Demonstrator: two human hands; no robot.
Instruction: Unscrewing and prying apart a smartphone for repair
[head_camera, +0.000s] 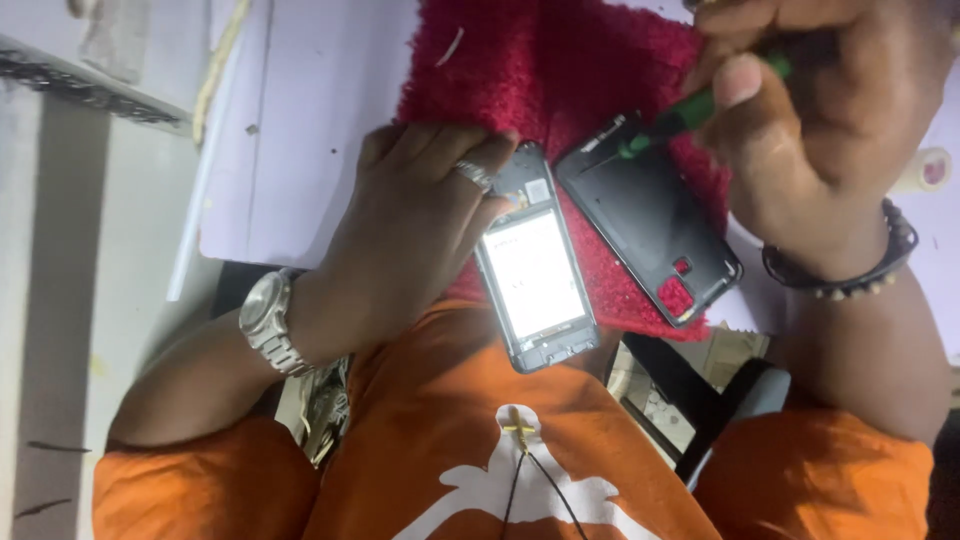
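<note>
My left hand (400, 230), with a ring and a metal wristwatch (268, 322), presses on the top end of an opened phone (535, 275). The phone lies back-up with a pale battery showing, half on a red fluffy cloth (560, 70). Beside it on the cloth lies the black back cover (645, 225). My right hand (810, 130), wearing a beaded bracelet, grips a green-handled screwdriver (700, 105). The screwdriver's tip rests near the cover's upper corner.
The cloth lies on a lavender tabletop (300, 130). A roll of tape (930, 170) sits at the right edge. A black-framed object (690, 395) shows below the table edge. My orange shirt (440, 430) with a small cross pendant (518, 425) fills the bottom.
</note>
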